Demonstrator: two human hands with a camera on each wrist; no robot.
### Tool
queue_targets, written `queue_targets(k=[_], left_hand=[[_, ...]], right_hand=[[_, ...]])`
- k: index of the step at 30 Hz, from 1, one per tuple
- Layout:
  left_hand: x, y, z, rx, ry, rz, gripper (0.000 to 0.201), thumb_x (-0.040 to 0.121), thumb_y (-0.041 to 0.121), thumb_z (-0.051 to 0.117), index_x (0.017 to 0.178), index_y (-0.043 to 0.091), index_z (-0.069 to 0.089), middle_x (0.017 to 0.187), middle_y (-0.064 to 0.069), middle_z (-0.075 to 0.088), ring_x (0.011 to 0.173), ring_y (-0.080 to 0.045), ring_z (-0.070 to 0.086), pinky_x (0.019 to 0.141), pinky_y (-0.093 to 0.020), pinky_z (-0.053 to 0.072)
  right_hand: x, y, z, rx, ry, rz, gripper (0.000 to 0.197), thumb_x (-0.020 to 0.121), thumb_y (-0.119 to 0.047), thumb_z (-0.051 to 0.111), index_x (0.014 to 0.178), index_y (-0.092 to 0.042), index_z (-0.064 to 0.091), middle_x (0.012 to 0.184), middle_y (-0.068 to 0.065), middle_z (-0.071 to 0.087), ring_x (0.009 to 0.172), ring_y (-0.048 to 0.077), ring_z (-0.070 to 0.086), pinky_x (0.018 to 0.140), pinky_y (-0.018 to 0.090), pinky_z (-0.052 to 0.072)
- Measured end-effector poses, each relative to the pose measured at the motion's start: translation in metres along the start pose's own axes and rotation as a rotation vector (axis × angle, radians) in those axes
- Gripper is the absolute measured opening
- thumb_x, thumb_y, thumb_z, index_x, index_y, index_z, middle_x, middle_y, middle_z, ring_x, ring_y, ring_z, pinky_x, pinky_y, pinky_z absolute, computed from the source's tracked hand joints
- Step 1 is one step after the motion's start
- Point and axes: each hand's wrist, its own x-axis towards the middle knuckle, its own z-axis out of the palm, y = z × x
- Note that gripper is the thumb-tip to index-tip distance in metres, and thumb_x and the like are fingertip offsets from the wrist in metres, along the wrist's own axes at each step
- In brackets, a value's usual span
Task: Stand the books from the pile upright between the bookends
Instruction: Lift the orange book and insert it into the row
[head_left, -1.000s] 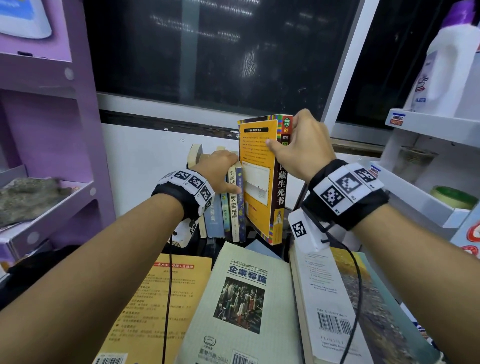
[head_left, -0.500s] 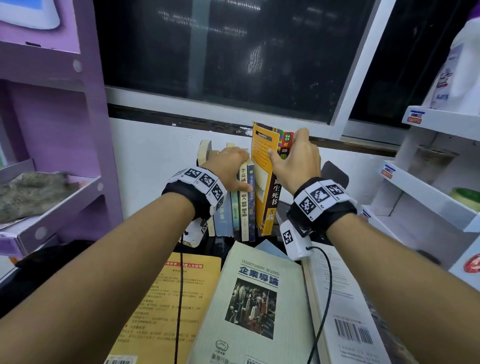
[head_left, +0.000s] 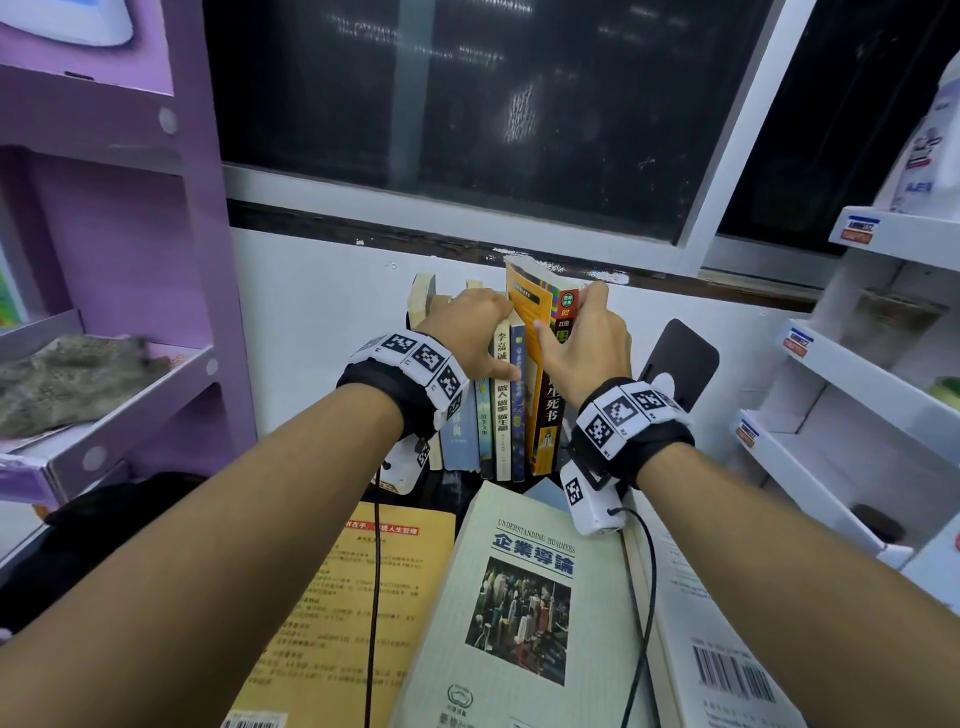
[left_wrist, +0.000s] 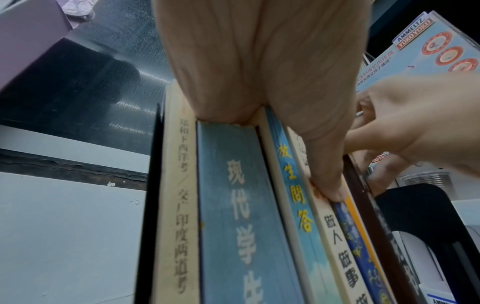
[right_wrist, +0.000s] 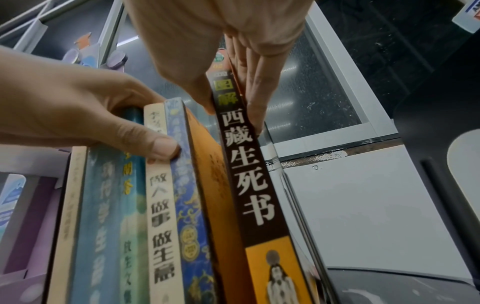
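Note:
Several books (head_left: 501, 410) stand upright in a row by the wall, against a thin black left bookend (left_wrist: 153, 185). My left hand (head_left: 467, 332) lies over their tops, its thumb (left_wrist: 327, 181) pressing on a cream spine (right_wrist: 161, 195). My right hand (head_left: 582, 343) pinches an orange book with a dark brown spine (head_left: 548, 410) near its top, thumb on one cover and fingers on the other. That book stands at the row's right end, leaning slightly. The black right bookend (head_left: 680, 358) stands apart to its right. The pile lies flat in front: a yellow book (head_left: 363, 597), a pale green book (head_left: 519, 597), a white book (head_left: 727, 675).
A purple shelf unit (head_left: 104, 389) stands at the left and a white shelf unit (head_left: 857, 415) at the right. A dark window (head_left: 467, 104) and a white wall are behind the row. Wrist cables (head_left: 652, 571) trail over the pile.
My right hand has lowered the orange book and turned it spine-out against the row's right end. My left hand has stayed on the upright books.

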Motion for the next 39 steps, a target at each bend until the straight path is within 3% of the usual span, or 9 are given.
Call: queue_targets(k=[11,14,18,22,24,27,30,34,39], left_hand=[[0.0,-0.001,0.0,-0.009,-0.01,-0.011,0.062,0.072,0.055,0.081,0.116,0.017,0.058,0.122,-0.004,0.057,0.123,-0.023,0.049,0.102,-0.044,0.045],[-0.001,0.0,-0.001,-0.013,-0.013,-0.014,0.069,0.073,0.055,0.081,0.124,0.014,0.057,0.13,-0.007,0.057,0.13,-0.024,0.046,0.106,-0.045,0.043],[-0.001,0.0,-0.001,-0.013,-0.006,-0.011,0.073,0.073,0.055,0.081,0.127,0.013,0.056,0.128,-0.006,0.056,0.125,-0.023,0.047,0.105,-0.044,0.044],[-0.001,-0.001,0.0,-0.01,-0.004,-0.01,0.065,0.072,0.055,0.081,0.119,0.016,0.057,0.119,-0.003,0.057,0.116,-0.021,0.049,0.1,-0.042,0.046],[0.0,-0.001,-0.001,-0.006,-0.003,-0.007,0.064,0.072,0.055,0.081,0.117,0.016,0.058,0.116,-0.003,0.057,0.114,-0.021,0.05,0.098,-0.041,0.046],[0.0,-0.001,0.0,-0.01,-0.002,0.0,0.065,0.072,0.055,0.081,0.118,0.016,0.058,0.118,-0.003,0.057,0.116,-0.022,0.049,0.099,-0.042,0.045],[0.0,-0.001,0.0,-0.018,-0.003,0.004,0.072,0.072,0.054,0.082,0.126,0.015,0.056,0.124,-0.004,0.056,0.122,-0.023,0.048,0.103,-0.043,0.044],[0.001,0.0,0.0,-0.015,-0.003,0.0,0.072,0.071,0.055,0.082,0.126,0.016,0.056,0.124,-0.003,0.057,0.122,-0.022,0.048,0.104,-0.044,0.043],[0.0,0.001,-0.001,-0.02,-0.003,-0.008,0.07,0.071,0.053,0.083,0.125,0.017,0.057,0.124,-0.002,0.058,0.122,-0.021,0.049,0.105,-0.044,0.043]], right_hand=[[-0.007,0.006,0.007,0.037,-0.008,0.02,0.037,0.091,-0.034,0.067,0.108,-0.012,0.042,0.102,0.009,0.069,0.089,0.031,0.067,0.075,0.044,0.056],[-0.007,0.007,0.006,0.038,-0.013,0.022,0.037,0.091,-0.035,0.067,0.108,-0.013,0.042,0.103,0.008,0.069,0.089,0.03,0.067,0.075,0.042,0.056],[-0.006,0.011,0.007,0.057,-0.034,-0.009,0.039,0.09,-0.037,0.067,0.11,-0.018,0.038,0.1,0.005,0.069,0.086,0.026,0.067,0.074,0.04,0.056],[-0.004,0.018,0.004,0.139,-0.126,-0.097,0.048,0.093,-0.034,0.065,0.13,-0.03,0.034,0.1,-0.001,0.071,0.088,0.017,0.067,0.076,0.031,0.053],[-0.003,0.021,0.001,0.146,-0.187,-0.148,0.058,0.094,-0.033,0.063,0.141,-0.037,0.029,0.107,0.0,0.069,0.092,0.016,0.066,0.081,0.033,0.055],[-0.001,0.022,-0.005,0.139,-0.269,-0.186,0.06,0.095,-0.03,0.063,0.144,-0.04,0.031,0.113,0.0,0.066,0.092,0.014,0.065,0.083,0.036,0.058],[0.004,0.02,-0.014,0.136,-0.392,-0.184,0.07,0.093,-0.019,0.067,0.147,-0.039,0.028,0.112,0.001,0.064,0.083,0.009,0.067,0.074,0.027,0.058],[0.009,0.017,-0.017,0.069,-0.498,-0.212,0.086,0.088,-0.005,0.071,0.151,-0.038,0.021,0.116,0.0,0.058,0.081,0.003,0.064,0.063,0.012,0.048],[0.01,0.017,-0.014,0.061,-0.481,-0.218,0.088,0.087,-0.002,0.071,0.151,-0.035,0.022,0.113,-0.005,0.053,0.082,0.001,0.058,0.065,0.01,0.043]])
